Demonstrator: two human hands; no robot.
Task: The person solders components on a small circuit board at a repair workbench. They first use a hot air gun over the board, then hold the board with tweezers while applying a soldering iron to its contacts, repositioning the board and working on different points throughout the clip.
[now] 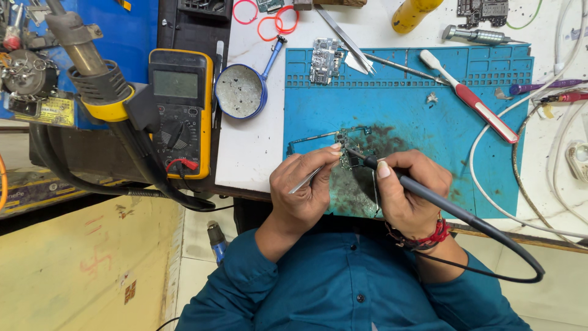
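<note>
We pinched tweezers [304,179] in our left hand [303,193] to steady the board [350,154] on the blue mat [429,129], while our right hand [410,193] clamped the iron [422,193] pen-style, tip on the board.

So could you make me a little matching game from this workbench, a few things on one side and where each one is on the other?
Things:
1. soldering iron
2. tweezers
3. multimeter
4. toothbrush

Places:
A. lying on the blue mat, handle red and white
B. held in the right hand, tip at the circuit board
C. off the mat, beside the small round blue tin
D. held in the left hand

Pairs: 1-B, 2-D, 3-C, 4-A
</note>
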